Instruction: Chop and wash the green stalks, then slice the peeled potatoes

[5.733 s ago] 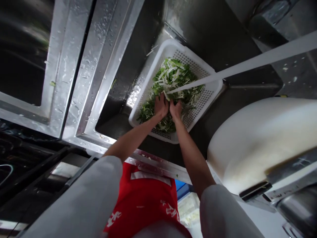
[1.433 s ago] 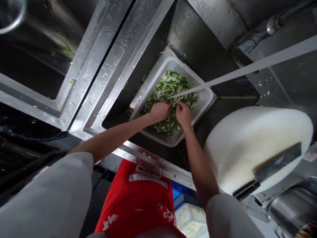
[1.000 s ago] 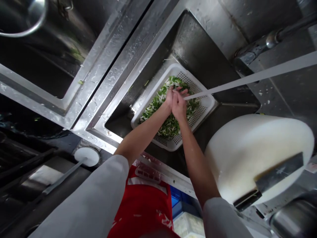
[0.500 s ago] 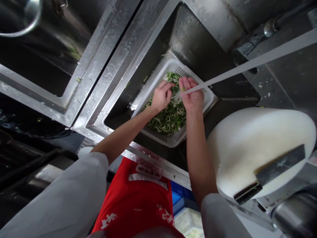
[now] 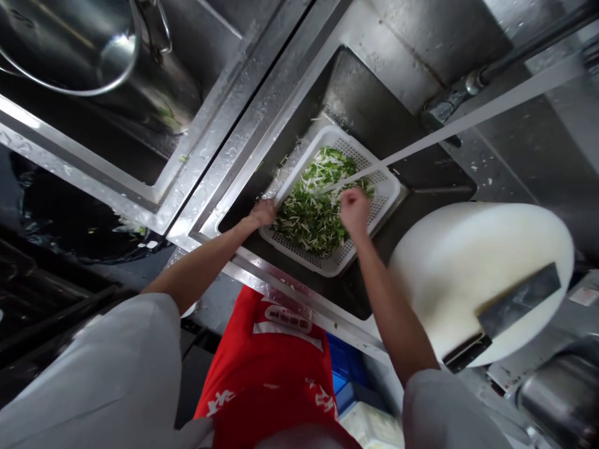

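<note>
A white perforated plastic basket (image 5: 322, 267) sits in a metal sink, holding a heap of chopped green and white vegetables (image 5: 313, 218). My left hand (image 5: 264, 212) is at the basket's left side, its fingers closed around the rim. Above the right part of the heap, my right hand (image 5: 354, 209) has its fingers curled in; whatever may be inside them is hidden. A pale stream of water (image 5: 421, 140) slants down from the upper right and lands on the vegetables just beyond my right hand.
To the right, a round white cutting board (image 5: 449, 268) bears a cleaver (image 5: 519, 302). A faucet (image 5: 449, 103) is mounted behind the sink (image 5: 355, 87). A large metal pot (image 5: 154, 87) stands in the left basin. Below are blue and white containers (image 5: 369, 424).
My left hand has gone from above the vegetables to the basket's left rim. My right hand has turned from an open palm under the water to curled fingers, lower down.
</note>
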The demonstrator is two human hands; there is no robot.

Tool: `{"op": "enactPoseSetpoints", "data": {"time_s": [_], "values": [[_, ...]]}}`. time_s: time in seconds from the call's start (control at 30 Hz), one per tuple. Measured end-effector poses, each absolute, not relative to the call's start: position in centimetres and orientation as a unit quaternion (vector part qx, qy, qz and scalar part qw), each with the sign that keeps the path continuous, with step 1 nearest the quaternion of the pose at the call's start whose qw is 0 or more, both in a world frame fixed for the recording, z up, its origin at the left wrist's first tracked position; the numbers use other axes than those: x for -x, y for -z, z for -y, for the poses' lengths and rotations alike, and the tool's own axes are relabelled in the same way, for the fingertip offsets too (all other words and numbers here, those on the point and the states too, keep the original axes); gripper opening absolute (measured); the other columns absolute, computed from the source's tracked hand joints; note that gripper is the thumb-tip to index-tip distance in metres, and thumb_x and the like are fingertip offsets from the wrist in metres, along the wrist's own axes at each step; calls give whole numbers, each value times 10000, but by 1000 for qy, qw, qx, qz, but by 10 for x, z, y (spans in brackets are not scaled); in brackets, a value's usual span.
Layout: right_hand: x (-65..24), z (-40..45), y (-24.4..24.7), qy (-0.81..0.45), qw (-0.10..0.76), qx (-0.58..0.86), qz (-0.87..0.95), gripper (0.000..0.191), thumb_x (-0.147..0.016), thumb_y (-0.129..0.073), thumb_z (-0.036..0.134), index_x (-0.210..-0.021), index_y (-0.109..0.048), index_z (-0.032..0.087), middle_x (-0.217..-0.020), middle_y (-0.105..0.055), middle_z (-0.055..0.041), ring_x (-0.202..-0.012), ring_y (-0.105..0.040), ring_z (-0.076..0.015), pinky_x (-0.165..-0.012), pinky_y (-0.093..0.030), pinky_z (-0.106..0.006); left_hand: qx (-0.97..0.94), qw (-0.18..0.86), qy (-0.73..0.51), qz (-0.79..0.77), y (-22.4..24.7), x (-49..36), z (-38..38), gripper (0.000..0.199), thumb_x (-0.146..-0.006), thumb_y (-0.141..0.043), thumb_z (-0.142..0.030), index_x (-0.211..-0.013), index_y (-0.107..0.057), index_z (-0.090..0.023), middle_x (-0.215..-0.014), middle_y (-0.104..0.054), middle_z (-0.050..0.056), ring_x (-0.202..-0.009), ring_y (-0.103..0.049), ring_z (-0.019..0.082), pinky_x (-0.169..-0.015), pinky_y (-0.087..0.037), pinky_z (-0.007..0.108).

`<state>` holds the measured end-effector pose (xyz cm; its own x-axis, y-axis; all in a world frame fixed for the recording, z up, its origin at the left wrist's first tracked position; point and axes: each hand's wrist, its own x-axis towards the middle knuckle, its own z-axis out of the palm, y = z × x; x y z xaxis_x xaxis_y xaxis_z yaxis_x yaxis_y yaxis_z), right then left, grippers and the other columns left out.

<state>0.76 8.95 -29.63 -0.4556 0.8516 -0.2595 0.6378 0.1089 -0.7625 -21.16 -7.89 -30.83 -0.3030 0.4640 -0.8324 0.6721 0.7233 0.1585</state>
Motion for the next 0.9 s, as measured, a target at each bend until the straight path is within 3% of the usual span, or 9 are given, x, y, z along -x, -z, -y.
{"op": "enactPoseSetpoints", "data": {"time_s": [0.03, 0.1, 0.2, 0.3, 0.43, 0.63, 0.73, 0.8, 0.9], "values": [[1, -57, 304, -441, 76, 476, 757, 137, -942, -558, 199, -915, -692, 202, -926, -741, -92, -935, -667, -245, -989, -543, -424, -358, 456, 107, -808, 308, 208, 76, 480, -1055, -420, -316, -1368, -629, -19, -1371, -689, 291, -1302, -676, 351, -1067, -535, 389], [19, -3, 325, -390, -92, 341, 850, 283, -956, -589, 200, -1199, -733, 179, -1341, -712, -159, -1274, -608, -303, -1157, -447, -498, -368, 432, 94, -818, 306, 202, 71, 493, -1060, -394, -318, -1364, -629, -9, -1352, -691, 308, -1282, -686, 371, -1079, -531, 427], [27, 14, 358, -307, -196, 217, 906, 465, -1011, -589, 253, -1472, -640, 255, -1740, -367, -95, -1570, -323, -356, -1301, -171, -633, -377, 414, 80, -825, 306, 200, 64, 492, -1065, -372, -339, -1364, -639, -53, -1336, -707, 285, -1268, -696, 376, -1087, -532, 457], [19, -25, 386, -235, -190, 281, 911, 466, -1077, -504, 321, -1530, -605, 281, -1765, -317, -69, -1601, -235, -377, -1308, -38, -662, -376, 408, 87, -827, 314, 203, 52, 486, -1071, -378, -379, -1365, -643, -97, -1336, -714, 257, -1267, -696, 374, -1091, -534, 469], [14, -50, 404, -168, -133, 447, 868, 564, -1105, -433, 416, -1618, -504, 194, -1751, -299, -186, -1607, -157, -467, -1269, -51, -733, -376, 414, 79, -825, 325, 199, 31, 485, -1082, -381, -343, -1417, -588, -60, -1398, -667, 273, -1333, -656, 372, -1114, -516, 441], [15, -26, 405, -218, -198, 346, 891, 533, -1104, -441, 373, -1626, -485, 272, -1750, -340, -108, -1650, -162, -324, -1321, -87, -618, -366, 425, 80, -824, 328, 186, 28, 517, -1102, -354, -332, -1514, -493, -51, -1399, -657, 285, -1331, -657, 355, -1123, -498, 432], [26, -17, 404, -187, -204, 490, 826, 625, -1113, -389, 407, -1702, -337, 204, -1763, -250, -215, -1642, -148, -413, -1252, -174, -732, -357, 420, 73, -831, 329, 182, 32, 564, -1107, -305, -308, -1599, -393, -46, -1412, -650, 290, -1323, -657, 362, -1110, -505, 452], [34, -16, 403, -210, -207, 440, 848, 690, -1097, -426, 435, -1719, -278, 177, -1765, -220, -242, -1637, -130, -453, -1213, -226, -772, -351, 416, 69, -836, 330, 181, 32, 581, -1105, -301, -289, -1626, -349, -36, -1421, -642, 297, -1332, -649, 368, -1110, -506, 460], [39, -23, 402, -228, -227, 356, 877, 605, -1095, -442, 407, -1666, -413, 211, -1733, -346, -180, -1622, -201, -416, -1257, -163, -743, -347, 425, 67, -833, 331, 180, 32, 573, -1109, -321, -315, -1618, -370, -58, -1395, -663, 284, -1326, -652, 360, -1113, -505, 456]]}}
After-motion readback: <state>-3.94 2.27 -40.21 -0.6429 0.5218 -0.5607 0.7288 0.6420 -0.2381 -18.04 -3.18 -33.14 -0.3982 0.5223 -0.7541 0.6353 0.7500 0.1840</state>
